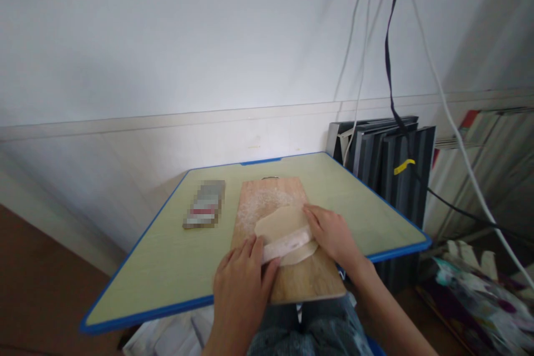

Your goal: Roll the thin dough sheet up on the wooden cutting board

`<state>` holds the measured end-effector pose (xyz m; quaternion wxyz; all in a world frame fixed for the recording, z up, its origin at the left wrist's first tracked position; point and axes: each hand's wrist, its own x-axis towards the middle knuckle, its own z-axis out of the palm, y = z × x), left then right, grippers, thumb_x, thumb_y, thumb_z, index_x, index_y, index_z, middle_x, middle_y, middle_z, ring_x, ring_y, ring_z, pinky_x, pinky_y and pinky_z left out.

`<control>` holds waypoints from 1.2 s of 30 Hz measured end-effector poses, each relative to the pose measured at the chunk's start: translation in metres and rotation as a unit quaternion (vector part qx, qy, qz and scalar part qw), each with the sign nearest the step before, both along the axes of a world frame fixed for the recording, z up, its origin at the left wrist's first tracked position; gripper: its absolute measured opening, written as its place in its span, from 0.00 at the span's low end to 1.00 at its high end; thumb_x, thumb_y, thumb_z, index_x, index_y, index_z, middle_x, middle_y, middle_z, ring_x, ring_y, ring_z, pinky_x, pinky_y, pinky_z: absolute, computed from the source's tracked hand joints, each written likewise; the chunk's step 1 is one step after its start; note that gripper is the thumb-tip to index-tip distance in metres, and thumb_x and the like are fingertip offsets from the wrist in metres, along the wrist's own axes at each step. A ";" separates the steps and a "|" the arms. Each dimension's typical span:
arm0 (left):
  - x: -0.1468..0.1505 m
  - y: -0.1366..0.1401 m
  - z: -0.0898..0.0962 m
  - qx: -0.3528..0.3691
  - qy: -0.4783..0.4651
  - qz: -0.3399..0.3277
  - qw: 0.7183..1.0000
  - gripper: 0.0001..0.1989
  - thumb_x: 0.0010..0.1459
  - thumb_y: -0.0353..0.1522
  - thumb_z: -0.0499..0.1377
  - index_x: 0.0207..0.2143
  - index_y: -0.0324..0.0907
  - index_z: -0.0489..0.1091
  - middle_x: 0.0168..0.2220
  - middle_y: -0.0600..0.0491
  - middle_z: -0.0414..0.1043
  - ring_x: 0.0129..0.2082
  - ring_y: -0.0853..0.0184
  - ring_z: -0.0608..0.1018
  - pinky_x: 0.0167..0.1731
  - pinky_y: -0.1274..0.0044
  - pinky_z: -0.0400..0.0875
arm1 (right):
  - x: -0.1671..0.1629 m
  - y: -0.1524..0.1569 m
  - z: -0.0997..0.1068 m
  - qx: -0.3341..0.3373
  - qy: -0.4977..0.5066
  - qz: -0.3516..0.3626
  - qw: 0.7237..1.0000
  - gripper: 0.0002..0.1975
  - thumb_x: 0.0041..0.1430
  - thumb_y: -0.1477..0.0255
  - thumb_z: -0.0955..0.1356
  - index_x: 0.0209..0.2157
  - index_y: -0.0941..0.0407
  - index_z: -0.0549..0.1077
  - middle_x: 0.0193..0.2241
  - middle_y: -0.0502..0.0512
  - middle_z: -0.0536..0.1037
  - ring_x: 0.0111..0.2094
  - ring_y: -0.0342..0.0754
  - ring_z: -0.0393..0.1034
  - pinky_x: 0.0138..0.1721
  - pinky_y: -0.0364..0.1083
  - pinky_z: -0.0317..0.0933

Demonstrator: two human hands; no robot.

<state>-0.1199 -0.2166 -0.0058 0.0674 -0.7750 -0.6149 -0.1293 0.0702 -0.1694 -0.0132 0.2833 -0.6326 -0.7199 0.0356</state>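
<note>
A flattened sheet of pale dough [278, 222] lies on a wooden cutting board [306, 282] dusted with flour toward its far end. Across the dough rests a whitish, floury rolling pin [288, 243], with dough showing on both its far and near sides. My left hand [243, 272] is closed over the pin's left end, thumb on the near side. At the right end, my right hand [331, 231] grips the pin, its fingers bent over it. Both hands hide the pin's ends.
The board lies on a pale green table [175, 272] with a blue rim, its near end jutting past the edge. A blurred-out flat packet [206, 204] sits left of the board. Dark panels [384, 161] lean on the wall at right, where cables [387, 50] hang.
</note>
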 end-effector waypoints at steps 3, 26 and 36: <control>0.000 0.001 0.000 0.007 0.001 -0.016 1.000 0.19 0.55 0.38 0.55 0.48 0.41 0.65 0.51 0.47 0.69 0.50 0.58 0.70 0.52 0.62 0.56 | 0.007 -0.035 -0.015 0.049 0.039 0.003 0.998 0.19 0.63 0.71 0.53 0.46 0.57 0.70 0.47 0.57 0.73 0.52 0.49 0.63 0.50 0.48 0.58; -0.001 0.002 0.002 -0.025 0.006 0.014 1.000 0.19 0.55 0.37 0.56 0.49 0.44 0.64 0.51 0.49 0.68 0.46 0.59 0.73 0.43 0.68 0.66 | 0.004 -0.025 -0.005 0.026 0.006 0.018 0.999 0.20 0.63 0.71 0.53 0.44 0.58 0.72 0.52 0.61 0.69 0.52 0.51 0.63 0.50 0.50 0.58; -0.001 0.002 0.001 -0.018 0.022 0.021 0.999 0.18 0.59 0.37 0.51 0.51 0.44 0.63 0.50 0.49 0.69 0.43 0.60 0.75 0.38 0.69 0.69 | -0.005 0.009 0.002 0.000 0.016 0.008 1.000 0.18 0.63 0.71 0.55 0.36 0.58 0.74 0.48 0.61 0.72 0.48 0.53 0.67 0.47 0.50 0.59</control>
